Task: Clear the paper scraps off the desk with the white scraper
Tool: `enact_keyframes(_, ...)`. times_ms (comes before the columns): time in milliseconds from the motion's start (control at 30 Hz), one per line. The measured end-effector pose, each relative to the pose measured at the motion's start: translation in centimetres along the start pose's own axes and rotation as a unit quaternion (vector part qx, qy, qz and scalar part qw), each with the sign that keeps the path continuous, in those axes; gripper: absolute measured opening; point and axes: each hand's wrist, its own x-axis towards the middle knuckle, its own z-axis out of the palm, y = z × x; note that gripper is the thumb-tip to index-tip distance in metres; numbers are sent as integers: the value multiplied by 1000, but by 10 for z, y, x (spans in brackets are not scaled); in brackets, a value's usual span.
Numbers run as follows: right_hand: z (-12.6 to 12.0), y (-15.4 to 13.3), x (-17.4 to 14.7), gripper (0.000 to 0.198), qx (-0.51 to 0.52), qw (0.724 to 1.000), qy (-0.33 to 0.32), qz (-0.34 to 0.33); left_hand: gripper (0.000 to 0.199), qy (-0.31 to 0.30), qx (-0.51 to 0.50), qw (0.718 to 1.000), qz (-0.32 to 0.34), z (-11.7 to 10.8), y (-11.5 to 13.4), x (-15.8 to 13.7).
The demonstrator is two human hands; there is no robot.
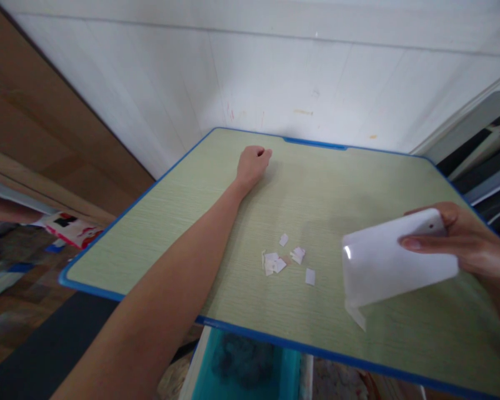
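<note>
My left hand (254,165) rests as a loose fist on the far part of the pale green tabletop (308,189), its forearm stretched across the left side. Nothing shows in its curled fingers. My right hand (450,239) grips a white plastic piece (394,261) at its right end, thumb on the near face. This piece is flat-faced with rounded corners and a small dark hole near the thumb. It is tilted above the right side of the table. A pale strip (357,318) shows at its lower left corner. Between my hands lie several small white paper scraps (275,263).
A blue rim (316,351) runs round the table. Behind it stands a white panelled wall (275,78). Under the near edge is a teal bin (206,369) with something dark and fluffy inside. Another person's arm (8,210) shows at far left, near a red-and-white packet (73,228).
</note>
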Motion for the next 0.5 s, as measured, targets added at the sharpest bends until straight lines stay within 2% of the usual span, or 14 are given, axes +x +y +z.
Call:
enact_keyframes(100, -2, 2, -2, 26, -37, 997, -64, -8, 34, 1, -2, 1000, 0, 0, 0, 0)
enact_keyframes(367, -10, 5, 1, 26, -111, 980, -123, -110, 31, 3, -7, 1000, 1, 0, 1, -1)
enact_keyframes(500, -10, 11, -1, 19, -109, 976, -145, -123, 34, 6, -12, 1000, -3, 0, 2, -2)
